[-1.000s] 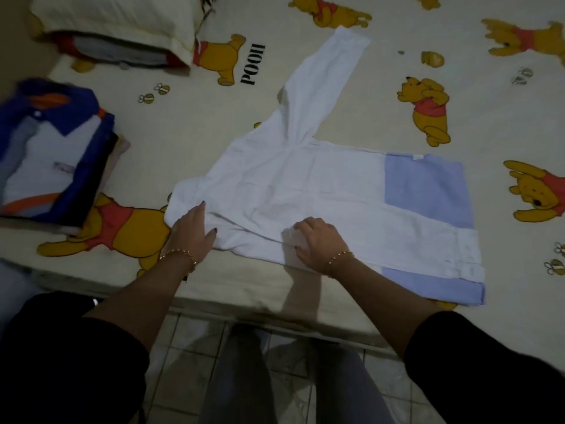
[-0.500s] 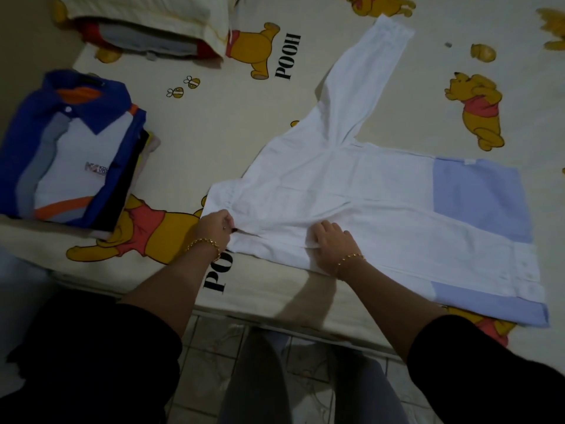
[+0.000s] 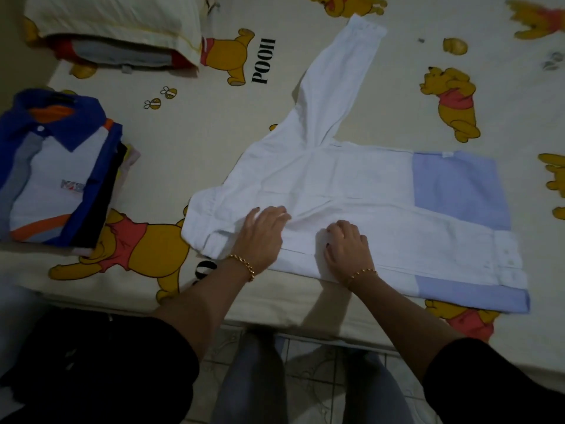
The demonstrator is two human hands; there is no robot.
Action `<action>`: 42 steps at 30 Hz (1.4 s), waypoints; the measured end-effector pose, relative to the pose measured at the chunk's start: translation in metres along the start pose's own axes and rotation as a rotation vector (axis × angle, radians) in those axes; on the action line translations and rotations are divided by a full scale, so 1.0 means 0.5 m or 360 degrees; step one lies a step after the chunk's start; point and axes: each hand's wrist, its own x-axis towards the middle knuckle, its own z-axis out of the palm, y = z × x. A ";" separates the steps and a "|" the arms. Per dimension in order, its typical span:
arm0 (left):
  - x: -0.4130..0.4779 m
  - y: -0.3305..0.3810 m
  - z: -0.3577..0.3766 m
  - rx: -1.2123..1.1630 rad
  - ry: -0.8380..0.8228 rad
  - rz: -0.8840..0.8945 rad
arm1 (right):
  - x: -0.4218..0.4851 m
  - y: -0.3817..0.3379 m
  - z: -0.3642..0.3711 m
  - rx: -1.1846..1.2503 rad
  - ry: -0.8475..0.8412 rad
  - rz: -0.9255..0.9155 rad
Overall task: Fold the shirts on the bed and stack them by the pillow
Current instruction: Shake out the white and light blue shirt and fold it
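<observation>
A white shirt [image 3: 351, 185] with pale blue panels lies spread on the bed, collar to the left, one long sleeve stretched up and away. Its near side is folded over along the body. My left hand [image 3: 263, 232] lies flat on the fold near the collar, fingers straight and spread. My right hand [image 3: 347, 246] rests on the folded edge just to the right, fingers bent down onto the cloth. A stack of folded shirts [image 3: 58, 169], with a blue, white and orange polo on top, sits at the left below the pillow [image 3: 116, 19].
The bed sheet [image 3: 195, 123] is cream with yellow bear prints. The bed's near edge runs just below my wrists, with tiled floor [image 3: 305, 362] and my legs under it. Red and grey cloth shows under the pillow.
My left hand has let go of the collar corner it was gripping and moved right onto the fold, now lying flat. My right hand has stayed on the folded edge.
</observation>
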 end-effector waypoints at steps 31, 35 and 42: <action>0.501 0.081 0.063 0.0747 -0.0637 -0.0027 | 0.268 0.545 -0.176 -0.0105 -0.0008 0.0130; 0.579 0.054 0.066 0.0966 -0.0897 0.0109 | 0.334 0.569 -0.182 -0.0187 -0.0048 0.0094; 0.616 0.060 0.013 0.1199 -0.0918 0.0402 | 0.339 0.592 -0.200 -0.0404 -0.0270 0.0187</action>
